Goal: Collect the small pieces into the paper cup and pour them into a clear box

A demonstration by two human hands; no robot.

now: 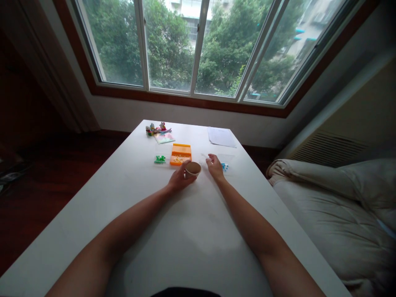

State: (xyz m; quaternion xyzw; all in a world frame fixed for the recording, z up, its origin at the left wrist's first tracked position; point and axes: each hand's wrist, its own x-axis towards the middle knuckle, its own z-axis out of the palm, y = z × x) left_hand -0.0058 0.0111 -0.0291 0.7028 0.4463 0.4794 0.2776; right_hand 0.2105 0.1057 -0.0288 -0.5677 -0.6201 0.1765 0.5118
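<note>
From here, the left hand [178,179] is curled round an upright paper cup [193,169] by the orange box [181,148], right hand [214,166] just right of it, half-curled, can't tell if holding anything tbh.

Narrow gap between paper cup [193,168] and right hand [214,167]; orange plastic case [181,148] bars way just beyond left hand [179,177]; wider lane between case and paper sheets [221,137]; broad white tabletop [192,239] stretch between forearms [246,216]

Cup [192,170] just before the box [181,149], toys [152,129] behind left on the table [185,231], papers [221,137] behind right
</note>
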